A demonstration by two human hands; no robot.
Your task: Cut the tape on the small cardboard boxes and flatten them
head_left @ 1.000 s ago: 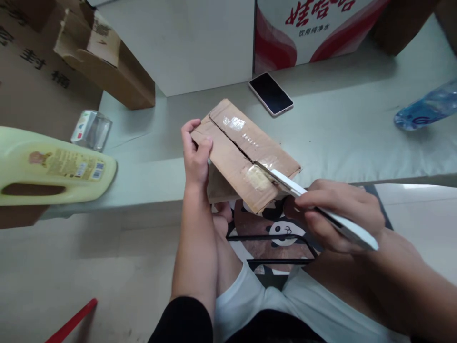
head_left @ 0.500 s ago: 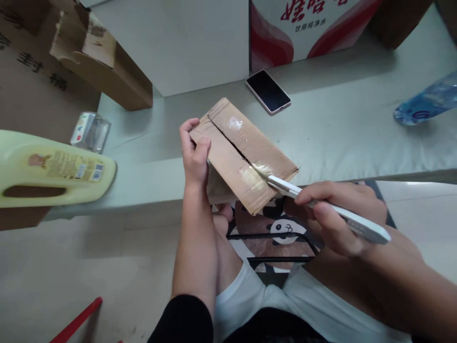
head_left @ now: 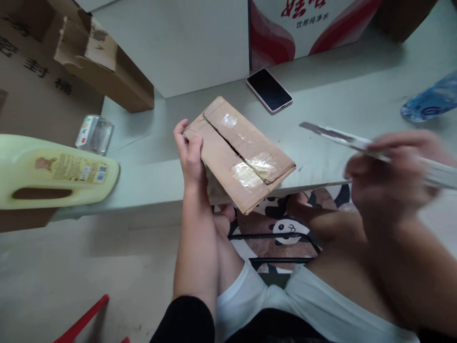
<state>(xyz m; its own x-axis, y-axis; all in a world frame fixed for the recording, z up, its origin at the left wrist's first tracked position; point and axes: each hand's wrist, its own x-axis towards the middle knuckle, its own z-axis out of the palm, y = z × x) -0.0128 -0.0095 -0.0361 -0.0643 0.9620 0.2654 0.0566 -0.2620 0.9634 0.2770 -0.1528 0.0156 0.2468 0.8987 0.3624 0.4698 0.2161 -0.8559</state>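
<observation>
My left hand [head_left: 191,152] grips the left end of a flat brown cardboard box [head_left: 224,138], thumb on top. The box is tilted at the table's front edge. A dark slit runs along its upper face, and clear tape covers patches near both ends. To the right, my right hand [head_left: 396,176], blurred by motion, is closed around a white utility knife [head_left: 346,138]. Its blade points left and stands apart from the box, above the table.
A black-screened phone [head_left: 269,90] lies behind the box on the pale table [head_left: 150,176]. A yellow jug [head_left: 82,171], a clear container [head_left: 95,135] and an open carton [head_left: 117,71] stand left. A blue bottle [head_left: 432,100] lies right; a red-and-white box [head_left: 303,38] stands behind.
My right hand has pulled the knife out of the box's slit and moved it up and to the right. The box has shifted slightly left in my left hand.
</observation>
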